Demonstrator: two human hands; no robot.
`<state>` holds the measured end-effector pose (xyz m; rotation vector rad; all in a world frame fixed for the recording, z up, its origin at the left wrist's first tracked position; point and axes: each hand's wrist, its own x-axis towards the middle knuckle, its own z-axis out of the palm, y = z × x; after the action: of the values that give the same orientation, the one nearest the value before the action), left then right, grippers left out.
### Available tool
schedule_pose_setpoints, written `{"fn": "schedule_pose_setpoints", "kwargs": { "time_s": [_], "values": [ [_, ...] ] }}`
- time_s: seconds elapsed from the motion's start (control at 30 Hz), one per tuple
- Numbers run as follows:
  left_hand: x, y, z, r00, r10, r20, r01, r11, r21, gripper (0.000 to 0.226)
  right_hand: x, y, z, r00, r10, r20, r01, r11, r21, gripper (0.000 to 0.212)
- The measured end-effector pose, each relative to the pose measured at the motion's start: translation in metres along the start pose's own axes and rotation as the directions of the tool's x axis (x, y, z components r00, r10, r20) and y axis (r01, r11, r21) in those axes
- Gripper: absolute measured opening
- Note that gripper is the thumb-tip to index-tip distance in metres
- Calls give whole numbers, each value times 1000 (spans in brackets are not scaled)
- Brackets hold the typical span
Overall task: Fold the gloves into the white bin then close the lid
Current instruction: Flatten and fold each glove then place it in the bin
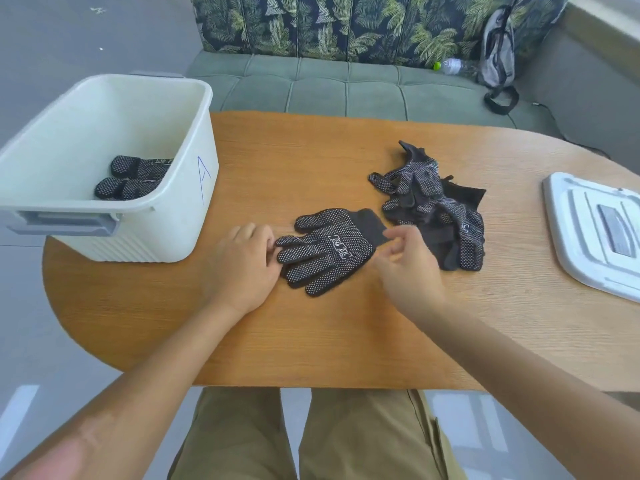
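Flat dotted knit glove (329, 249) on woodgrain table (311, 327)

One white bin (180, 202) stands at the left of the frame with two folded gloves (138, 178) inside, and one lid (561, 237) lies at the right edge. On the one worktop (311, 341) a single glove (329, 251) lies flat at centre, and just right of it is one heap (436, 213) of gloves too tangled to count. Two hands, left (239, 268) and right (408, 268), show; at upper right lie one bottle (450, 65) and one bag (498, 50).
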<state>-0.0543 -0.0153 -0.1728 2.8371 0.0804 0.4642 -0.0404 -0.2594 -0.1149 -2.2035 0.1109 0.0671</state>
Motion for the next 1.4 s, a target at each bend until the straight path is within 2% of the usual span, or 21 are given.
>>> {"fn": "schedule_pose_setpoints", "kwargs": {
  "time_s": [0.1,0.17,0.27,0.4,0.5,0.6,0.67,0.77,0.83,0.93,1.03,1.1,1.17,1.2,1.27,1.4],
  "values": [
    [0,1,-1,1000,0,4,0,1000,1,19,21,0,5,970,-244,14,242,952,-188,28],
    [0,2,-2,1000,-5,6,5,1000,-10,19,40,-1,10,945,-320,68,324,883,-340,34],
    [-1,5,-4,1000,-7,-3,6,1000,-11,18,64,-5,15,946,-295,133,322,816,-480,42],
    [-1,3,-3,1000,0,-26,0,1000,4,18,89,-14,14,973,-129,189,212,816,-537,53],
    [-1,3,-2,999,9,-37,-10,1000,-18,20,101,-22,10,957,0,291,145,867,-477,48],
    [0,3,-1,999,6,-31,-8,999,-44,17,110,-29,3,939,19,343,111,929,-354,49],
    [1,2,-2,1000,-4,-17,3,998,-57,16,112,-39,-4,938,-27,346,138,944,-300,38],
    [-1,2,-6,1000,-25,-8,24,997,-69,13,111,-65,-20,937,-224,270,293,922,-253,28],
    [-1,4,-8,999,-40,-7,39,995,-87,13,104,-89,-31,895,-425,138,446,866,-227,28],
    [-2,6,-10,997,-75,-3,75,990,-121,12,85,-116,-38,757,-653,24,632,723,-278,29],
    [-2,6,-10,996,-93,-12,90,985,-148,12,52,-104,-26,621,-780,71,732,545,-408,29],
    [-1,6,-11,995,-96,-13,92,982,-166,11,29,-68,-7,571,-788,230,775,426,-466,29],
    [-1,7,-12,995,-97,-21,93,984,-155,10,5,-27,12,587,-672,451,797,383,-467,32],
    [0,7,-12,995,-97,-30,91,985,-147,9,-4,-9,18,583,-639,501,804,367,-467,33],
    [-1,8,-13,995,-97,-39,91,986,-141,8,-10,13,22,594,-646,480,799,401,-449,34],
    [-2,9,-15,994,-100,-43,93,987,-133,7,-1,21,17,650,-647,399,759,573,-308,32]
  ]
}}
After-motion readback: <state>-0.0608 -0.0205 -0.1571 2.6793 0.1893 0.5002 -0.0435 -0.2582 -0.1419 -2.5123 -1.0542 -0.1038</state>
